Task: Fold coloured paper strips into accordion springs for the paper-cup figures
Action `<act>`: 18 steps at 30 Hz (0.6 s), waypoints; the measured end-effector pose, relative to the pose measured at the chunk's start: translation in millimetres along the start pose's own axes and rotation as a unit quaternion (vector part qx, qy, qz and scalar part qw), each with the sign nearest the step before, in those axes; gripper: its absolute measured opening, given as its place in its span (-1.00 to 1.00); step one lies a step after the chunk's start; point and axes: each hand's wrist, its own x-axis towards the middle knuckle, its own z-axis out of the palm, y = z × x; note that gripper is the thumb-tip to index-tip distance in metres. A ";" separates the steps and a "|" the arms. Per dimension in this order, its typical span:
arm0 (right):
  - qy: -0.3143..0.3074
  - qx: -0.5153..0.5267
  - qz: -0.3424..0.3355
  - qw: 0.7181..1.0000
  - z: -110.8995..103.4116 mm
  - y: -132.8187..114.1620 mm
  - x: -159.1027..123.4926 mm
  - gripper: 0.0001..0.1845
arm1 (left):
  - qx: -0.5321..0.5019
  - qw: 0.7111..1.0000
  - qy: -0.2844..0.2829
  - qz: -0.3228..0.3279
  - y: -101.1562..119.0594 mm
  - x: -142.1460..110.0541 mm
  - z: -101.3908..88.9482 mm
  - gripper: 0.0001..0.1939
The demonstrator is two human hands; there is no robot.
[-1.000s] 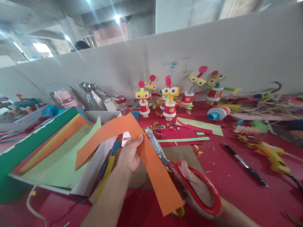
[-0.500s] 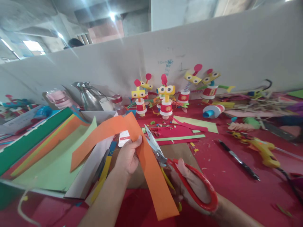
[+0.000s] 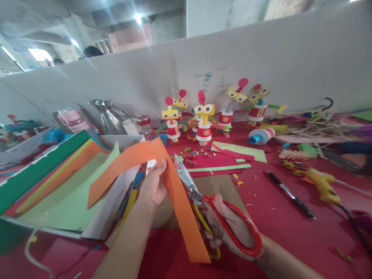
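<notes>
My left hand (image 3: 154, 186) pinches a long strip of orange paper (image 3: 181, 211) near its bend, thumb on top. One arm of the strip reaches left over the box of coloured sheets; the other hangs down to the right. Red-handled scissors (image 3: 188, 184) are gripped in my right hand (image 3: 228, 224), its fingers through the red loop. Their blades point up and away, close along the right edge of the orange paper. I cannot tell whether the blades touch it. Below the hands lies a brown board (image 3: 222, 190), and a yellow thing (image 3: 203, 219) shows partly behind the strip.
At left stands a white box (image 3: 101, 223) of coloured paper. Several cup figures (image 3: 204, 131) with big eyes line the wall. On the red table to the right lie a black pen (image 3: 290, 193) and a yellow glue gun (image 3: 322, 184). A steel jug (image 3: 109, 118) stands behind the box.
The hanging end of the orange strip has swung left. Both hands have shifted slightly left, keeping hold of paper and scissors. The view has turned a little to the right.
</notes>
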 end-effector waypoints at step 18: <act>0.021 -0.026 -0.023 0.999 -1.1 -3.8 -0.5 -0.43 | 0.050 0.998 0.001 -0.042 -5.5 -4.9 2.8 -0.91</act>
